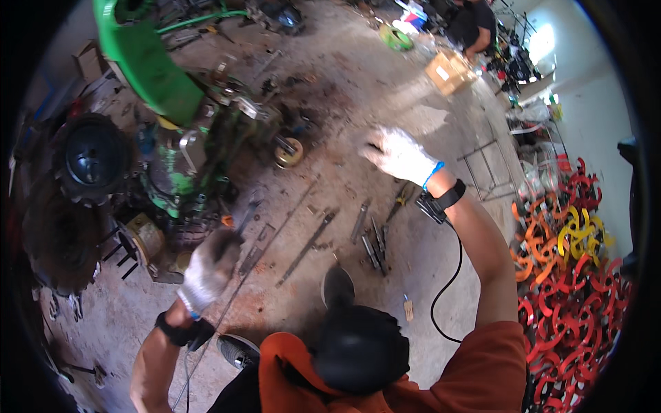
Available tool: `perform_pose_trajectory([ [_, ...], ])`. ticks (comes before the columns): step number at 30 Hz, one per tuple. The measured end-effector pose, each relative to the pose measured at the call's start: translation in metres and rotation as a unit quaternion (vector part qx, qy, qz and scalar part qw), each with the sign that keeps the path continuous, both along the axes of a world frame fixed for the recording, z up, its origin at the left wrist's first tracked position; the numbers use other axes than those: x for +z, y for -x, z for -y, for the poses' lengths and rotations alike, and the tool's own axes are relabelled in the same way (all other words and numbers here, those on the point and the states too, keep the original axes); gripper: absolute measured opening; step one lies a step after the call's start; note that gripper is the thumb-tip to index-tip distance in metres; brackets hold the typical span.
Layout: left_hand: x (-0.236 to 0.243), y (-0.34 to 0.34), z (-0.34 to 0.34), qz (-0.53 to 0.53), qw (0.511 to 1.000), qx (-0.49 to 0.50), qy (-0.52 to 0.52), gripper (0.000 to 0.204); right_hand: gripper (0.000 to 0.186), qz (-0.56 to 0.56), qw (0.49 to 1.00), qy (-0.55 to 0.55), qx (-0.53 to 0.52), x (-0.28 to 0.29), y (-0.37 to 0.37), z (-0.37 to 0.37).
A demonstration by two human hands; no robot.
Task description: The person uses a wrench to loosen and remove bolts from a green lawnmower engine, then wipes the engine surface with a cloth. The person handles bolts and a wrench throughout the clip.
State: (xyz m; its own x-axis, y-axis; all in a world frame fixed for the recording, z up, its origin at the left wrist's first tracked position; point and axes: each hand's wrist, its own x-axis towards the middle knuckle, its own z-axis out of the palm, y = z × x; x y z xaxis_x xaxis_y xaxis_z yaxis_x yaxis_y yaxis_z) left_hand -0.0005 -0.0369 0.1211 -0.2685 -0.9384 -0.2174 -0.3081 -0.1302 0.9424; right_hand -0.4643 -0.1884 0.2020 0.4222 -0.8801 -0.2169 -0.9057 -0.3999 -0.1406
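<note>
My right hand [401, 155], in a white work glove with a blue cuff, is raised over the concrete floor. Its fingers are half curled with a gap between thumb and fingers, and no object shows in them. Lower left, my left hand [211, 264] wears a similar glove with a darkened palm side. Motion smears its fingers, so whether it holds anything is unclear. Just beyond them is a dark, slim tool-like thing [248, 214]. Nearby stands a greasy green machine housing [169, 172] with a tall green cover [141, 69].
Long metal bars [306, 248], several rods [372, 249] and pliers-like tools [398, 200] lie on the floor. A large wheel [93, 158] stands left. Red curved blades [571, 316] pile up right, near a wire frame [490, 171]. Farther off are a cardboard box [449, 71] and a crouching person [475, 31].
</note>
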Motion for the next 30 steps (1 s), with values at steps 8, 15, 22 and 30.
perform_pose_trajectory([
  [8, -0.061, -0.052, -0.052, 0.22, 0.957, -0.126, -0.14, 0.03, 0.06, -0.071, 0.921, -0.226, -0.308, -0.179, 0.123, -0.263],
  [15, -0.127, -0.016, -0.077, 0.27, 0.937, -0.171, -0.138, 0.042, 0.099, 0.011, 0.847, -0.16, -0.507, -0.269, 0.068, -0.309],
  [22, -0.132, -0.022, -0.062, 0.342, 0.918, -0.135, -0.147, 0.044, 0.095, 0.06, 0.863, -0.135, -0.483, -0.265, 0.071, -0.257],
  [30, -0.142, -0.057, -0.081, 0.408, 0.891, -0.146, -0.133, 0.044, 0.081, -0.04, 0.896, -0.175, -0.406, -0.242, 0.079, -0.166],
])
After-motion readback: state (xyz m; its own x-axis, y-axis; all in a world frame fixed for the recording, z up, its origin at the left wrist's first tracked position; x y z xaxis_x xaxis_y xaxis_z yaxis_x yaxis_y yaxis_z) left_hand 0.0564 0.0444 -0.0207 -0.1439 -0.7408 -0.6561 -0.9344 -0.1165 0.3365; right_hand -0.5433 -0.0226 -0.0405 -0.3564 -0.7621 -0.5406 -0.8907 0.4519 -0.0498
